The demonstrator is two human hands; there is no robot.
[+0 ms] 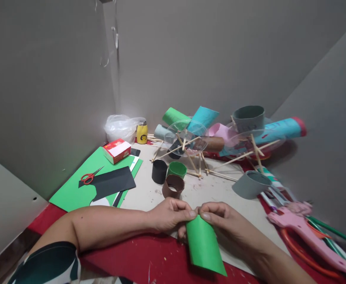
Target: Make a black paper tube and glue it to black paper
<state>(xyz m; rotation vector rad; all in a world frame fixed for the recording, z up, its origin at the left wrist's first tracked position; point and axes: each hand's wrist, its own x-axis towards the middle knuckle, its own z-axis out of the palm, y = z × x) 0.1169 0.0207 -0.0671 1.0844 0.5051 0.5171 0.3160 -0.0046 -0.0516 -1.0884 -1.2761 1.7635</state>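
My left hand [170, 215] and my right hand [220, 217] meet over the near part of the work surface. Both pinch the top edge of a green paper strip [204, 246] that curls into a tube and hangs down toward me. Thumbs and forefingers of both hands are pressed together on the paper. Just beyond my hands stand three short paper rings: a brown ring [173, 186], a green ring [177, 169] and a black ring [159, 171].
A stick-and-paper-cup wheel model [208, 138] stands at the back. Red scissors [90, 176] lie on green and black paper sheets [81, 189] at left, near a red box [116, 150] and a yellow bottle [142, 133]. A pink glue gun [303, 232] lies at right, a grey ring [251, 184] beside it.
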